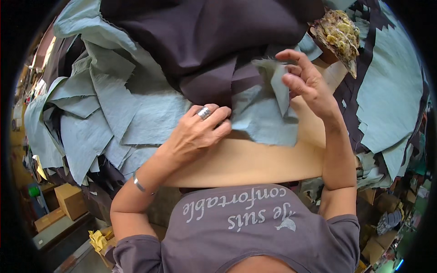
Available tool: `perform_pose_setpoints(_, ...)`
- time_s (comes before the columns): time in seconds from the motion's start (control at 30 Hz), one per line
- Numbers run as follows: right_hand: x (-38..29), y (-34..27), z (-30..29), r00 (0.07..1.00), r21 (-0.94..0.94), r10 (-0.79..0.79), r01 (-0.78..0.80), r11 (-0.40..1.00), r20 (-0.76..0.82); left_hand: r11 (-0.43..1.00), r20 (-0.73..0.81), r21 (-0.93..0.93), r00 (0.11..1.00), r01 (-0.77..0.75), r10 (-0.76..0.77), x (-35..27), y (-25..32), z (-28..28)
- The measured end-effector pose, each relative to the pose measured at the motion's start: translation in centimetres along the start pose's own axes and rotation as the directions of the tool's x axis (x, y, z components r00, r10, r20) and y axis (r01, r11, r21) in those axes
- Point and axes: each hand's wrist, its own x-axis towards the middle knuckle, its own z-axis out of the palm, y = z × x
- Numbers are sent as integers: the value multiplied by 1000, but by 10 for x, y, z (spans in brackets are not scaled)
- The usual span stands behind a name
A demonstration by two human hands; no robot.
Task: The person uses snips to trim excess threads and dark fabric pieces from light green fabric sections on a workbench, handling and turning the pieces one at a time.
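My left hand, with a wide silver ring, has its fingers curled at the lower edge of a large dark purple-grey cloth. Its fingertips are partly hidden, but they appear closed on that cloth. To the right, a pale blue cloth piece lies on the tan work surface, and part of it stands up in a fold with a frayed end. My right hand hovers beside this fold, thumb and index finger apart. Whether the other fingertips touch the cloth is unclear.
Overlapping pale blue cloth pieces spread out on the left. More pale blue cloth and dark strips lie at the right. A rough, yellowish, shell-like object sits at the upper right. Cardboard boxes stand lower left.
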Motion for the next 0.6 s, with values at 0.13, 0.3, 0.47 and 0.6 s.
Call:
perform_pose_setpoints(0.13,1,0,-13,905,82,320,-354,931,281,989,139,-144,990,35,-15,-11,0,-21)
perform_pose_setpoints(0.3,-6,2,29,911,151,259,-320,936,322,989,67,-104,993,104,-98,-22,11,-15)
perform_pose_setpoints(0.47,22,24,56,901,179,284,-354,918,328,995,9,-39,996,90,-90,-22,12,-5)
perform_pose_setpoints(0.6,33,20,78,920,321,83,-218,922,384,1000,-54,-4,999,-3,3,-27,10,-1)
